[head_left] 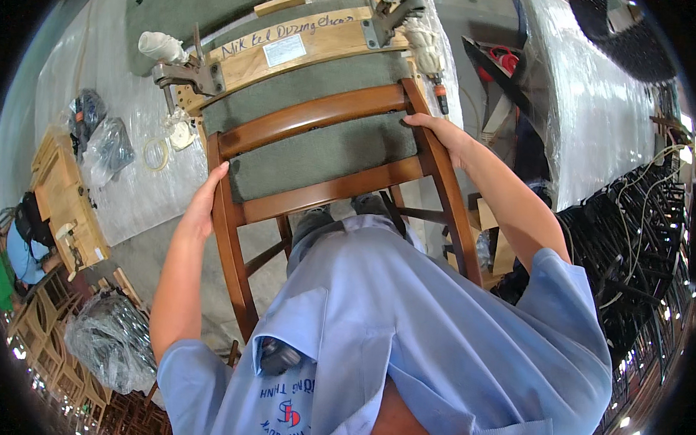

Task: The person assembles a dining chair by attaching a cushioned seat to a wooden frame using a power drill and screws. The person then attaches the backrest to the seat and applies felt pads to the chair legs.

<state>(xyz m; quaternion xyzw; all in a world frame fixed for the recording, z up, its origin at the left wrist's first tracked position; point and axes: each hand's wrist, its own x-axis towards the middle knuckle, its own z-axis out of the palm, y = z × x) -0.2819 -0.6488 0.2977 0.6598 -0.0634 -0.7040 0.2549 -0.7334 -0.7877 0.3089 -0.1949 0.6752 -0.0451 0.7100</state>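
Note:
A brown wooden chair frame (313, 120) stands in front of my body, its back rails reaching across a grey-green padded work surface (319, 155). My left hand (208, 195) grips the left back post, thumb on top. Around the upper end of the right post my right hand (445, 136) is closed, thumb near the top rail. The undersides of both grips are hidden. Just beyond the chair lies a wooden jig board (331, 42) with a paper label. A left toggle clamp (190, 77) and a right toggle clamp (392, 21) are fixed to its ends.
An orange-and-black power driver (440, 93) hangs right of the jig. Leftward are a clear plastic bag (114, 154), a ring (156, 155) and a wooden fixture (66, 200). A plastic-wrapped table (597, 111) and stacked black frames (646, 243) stand right. Another person (25, 250) is far left.

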